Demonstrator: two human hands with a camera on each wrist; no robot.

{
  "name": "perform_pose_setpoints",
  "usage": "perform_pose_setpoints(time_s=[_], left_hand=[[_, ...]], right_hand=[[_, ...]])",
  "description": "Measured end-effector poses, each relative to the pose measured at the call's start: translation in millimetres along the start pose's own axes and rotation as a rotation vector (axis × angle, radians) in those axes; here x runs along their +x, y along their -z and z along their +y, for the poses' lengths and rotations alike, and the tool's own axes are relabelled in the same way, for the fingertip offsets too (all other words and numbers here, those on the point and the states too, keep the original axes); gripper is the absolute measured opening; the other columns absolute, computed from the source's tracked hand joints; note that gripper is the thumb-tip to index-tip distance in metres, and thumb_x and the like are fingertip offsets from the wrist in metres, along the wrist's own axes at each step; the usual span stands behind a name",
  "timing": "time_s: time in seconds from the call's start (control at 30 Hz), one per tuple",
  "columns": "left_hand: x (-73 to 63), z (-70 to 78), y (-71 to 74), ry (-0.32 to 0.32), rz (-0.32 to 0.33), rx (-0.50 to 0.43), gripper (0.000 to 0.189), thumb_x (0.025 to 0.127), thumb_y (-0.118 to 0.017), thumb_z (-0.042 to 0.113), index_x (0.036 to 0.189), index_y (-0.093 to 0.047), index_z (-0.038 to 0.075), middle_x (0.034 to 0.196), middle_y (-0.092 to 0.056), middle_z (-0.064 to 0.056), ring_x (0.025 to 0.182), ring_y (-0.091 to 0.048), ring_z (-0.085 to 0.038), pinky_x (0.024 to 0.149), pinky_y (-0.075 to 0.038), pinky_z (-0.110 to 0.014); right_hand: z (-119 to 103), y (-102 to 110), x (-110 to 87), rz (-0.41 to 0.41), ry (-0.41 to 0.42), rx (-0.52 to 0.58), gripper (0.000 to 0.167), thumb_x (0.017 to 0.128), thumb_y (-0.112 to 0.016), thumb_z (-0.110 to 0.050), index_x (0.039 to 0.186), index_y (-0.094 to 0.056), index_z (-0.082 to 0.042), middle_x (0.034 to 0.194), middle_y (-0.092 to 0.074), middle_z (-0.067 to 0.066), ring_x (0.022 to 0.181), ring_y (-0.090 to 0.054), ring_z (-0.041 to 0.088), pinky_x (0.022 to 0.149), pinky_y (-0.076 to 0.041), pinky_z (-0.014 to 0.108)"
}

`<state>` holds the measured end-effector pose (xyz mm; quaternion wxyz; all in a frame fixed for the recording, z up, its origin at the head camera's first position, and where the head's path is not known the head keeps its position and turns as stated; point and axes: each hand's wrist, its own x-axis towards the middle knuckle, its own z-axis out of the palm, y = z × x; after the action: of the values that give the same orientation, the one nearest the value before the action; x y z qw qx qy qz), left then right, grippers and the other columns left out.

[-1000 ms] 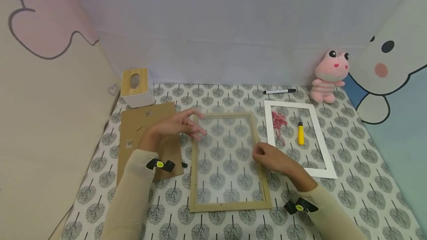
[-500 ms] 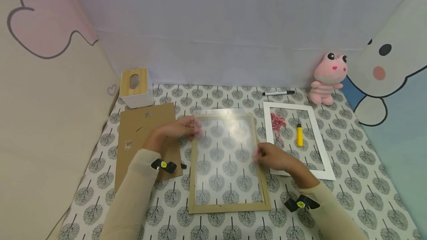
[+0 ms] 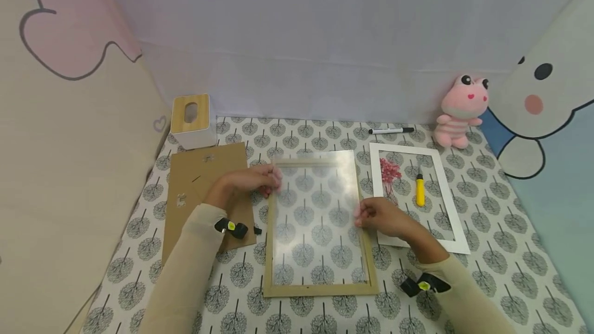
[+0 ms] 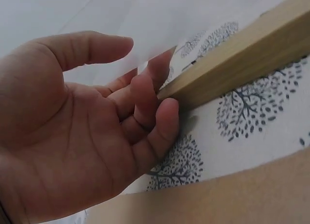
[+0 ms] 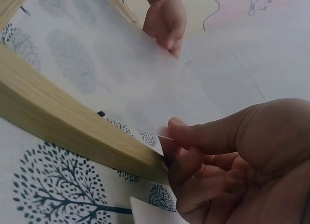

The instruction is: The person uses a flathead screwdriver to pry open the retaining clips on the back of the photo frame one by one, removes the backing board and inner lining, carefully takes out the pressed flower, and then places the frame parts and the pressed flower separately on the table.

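A clear plastic sheet (image 3: 315,205) lies over a light wooden frame (image 3: 320,289), its far edge showing beyond the frame's far bar. My left hand (image 3: 255,179) holds the sheet's left edge near the far corner; in the left wrist view the thumb (image 4: 97,48) reaches over the sheet while the curled fingers sit beside the frame's side bar (image 4: 242,61). At the right edge my right hand (image 3: 382,218) pinches the sheet between thumb and forefinger. The right wrist view shows that thumb (image 5: 208,136) on the sheet's edge, close above the wooden bar (image 5: 72,117).
Brown backing board (image 3: 178,220) lies left, partly under the left forearm. To the right are a white mat frame (image 3: 450,210), pink dried flowers (image 3: 390,170) and a yellow-handled cutter (image 3: 419,192). Behind stand a tissue box (image 3: 195,140), a marker (image 3: 392,130) and a pink plush toy (image 3: 457,112).
My left hand has come down onto the sheet's left edge, its fingers drawing together. The sheet's far edge has risen and now shows past the frame. My right hand stays at the right edge.
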<state>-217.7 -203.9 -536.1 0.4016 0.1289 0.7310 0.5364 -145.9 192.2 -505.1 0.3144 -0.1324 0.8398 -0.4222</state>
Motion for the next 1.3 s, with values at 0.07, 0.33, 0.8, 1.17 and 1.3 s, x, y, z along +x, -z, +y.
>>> perform_pose_setpoints(time_s=[0.07,0.33,0.8,1.17,1.3], left_hand=[[-0.4,-1.0,-0.4,-0.013,-0.017,0.01,0.015,0.105,-0.054,0.009,0.118,-0.056,0.001,0.1,-0.063,-0.005,0.087,-0.056,-0.019,0.079,-0.053,-0.028],[-4.4,5.2,-7.3,0.008,-0.046,0.155,0.014,0.098,-0.059,0.004,0.11,-0.064,0.002,0.101,-0.061,-0.005,0.091,-0.056,-0.018,0.084,-0.051,-0.028],[-7.4,11.1,-19.6,-0.046,-0.018,0.37,0.021,0.09,-0.067,-0.004,0.106,-0.06,0.008,0.111,-0.058,-0.009,0.104,-0.054,-0.023,0.094,-0.046,-0.034],[-7.8,10.5,-22.0,-0.047,-0.013,0.407,0.021,0.089,-0.069,-0.004,0.104,-0.061,0.009,0.106,-0.058,-0.006,0.101,-0.054,-0.021,0.093,-0.047,-0.033],[-7.4,10.5,-22.7,-0.063,0.0,0.381,0.022,0.088,-0.067,-0.007,0.104,-0.062,0.007,0.107,-0.059,-0.008,0.099,-0.055,-0.022,0.09,-0.048,-0.032]], right_hand=[[0.7,0.4,-0.4,0.002,-0.013,0.033,0.015,0.093,-0.076,-0.006,0.1,-0.066,0.003,0.089,-0.073,0.011,0.079,-0.065,0.016,0.068,-0.055,0.025],[6.4,3.7,-2.6,0.004,-0.014,0.183,0.016,0.096,-0.072,-0.003,0.105,-0.066,0.008,0.084,-0.075,0.009,0.069,-0.066,0.011,0.061,-0.054,0.025],[11.3,7.7,-1.4,0.005,0.019,0.31,0.019,0.099,-0.065,0.003,0.11,-0.06,0.017,0.093,-0.078,0.023,0.068,-0.07,0.01,0.066,-0.063,0.028],[19.1,11.3,6.9,-0.044,0.031,0.311,0.018,0.099,-0.066,0.0,0.108,-0.062,0.016,0.096,-0.078,0.026,0.07,-0.074,0.012,0.07,-0.065,0.032],[15.1,19.3,4.5,-0.068,0.058,0.296,0.017,0.1,-0.066,-0.001,0.107,-0.063,0.015,0.096,-0.078,0.026,0.071,-0.075,0.014,0.07,-0.066,0.035]])
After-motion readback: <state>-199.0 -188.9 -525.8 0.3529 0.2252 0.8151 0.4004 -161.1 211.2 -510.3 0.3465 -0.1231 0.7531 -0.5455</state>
